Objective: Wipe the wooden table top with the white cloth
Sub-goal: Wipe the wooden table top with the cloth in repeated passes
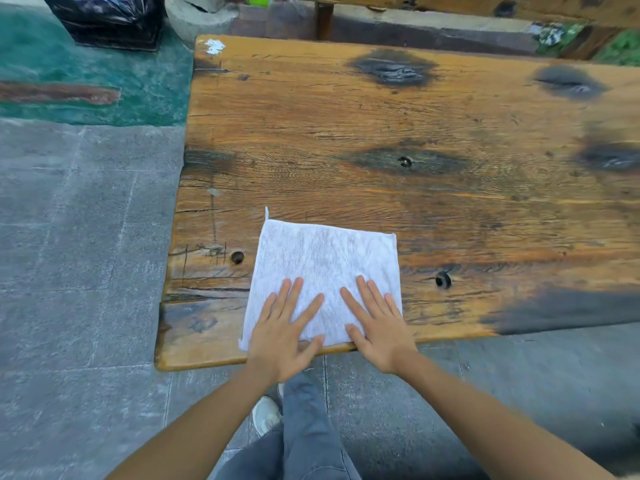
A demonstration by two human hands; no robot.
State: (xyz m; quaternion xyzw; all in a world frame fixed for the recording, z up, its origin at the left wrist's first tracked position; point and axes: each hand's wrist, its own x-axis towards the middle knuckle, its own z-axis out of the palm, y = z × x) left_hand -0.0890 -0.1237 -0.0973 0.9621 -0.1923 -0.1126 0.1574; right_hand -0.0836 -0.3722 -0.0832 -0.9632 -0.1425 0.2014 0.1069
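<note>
Both bare forearms reach forward from below, over grey trousers (308,441) and a pale shoe (266,414) on the paving. The left hand (282,336) and right hand (375,327) lie flat, palms down, side by side with a gap between them, fingers straight and slightly fanned, pressing the near part of the white cloth (325,261). The heels of both hands overhang the table's near edge. The cloth is spread square on the wooden table top (381,126), at the near edge toward its left corner. Dark scorched knots mark the boards farther off. Beyond the far left corner stands a black bag (110,19).
</note>
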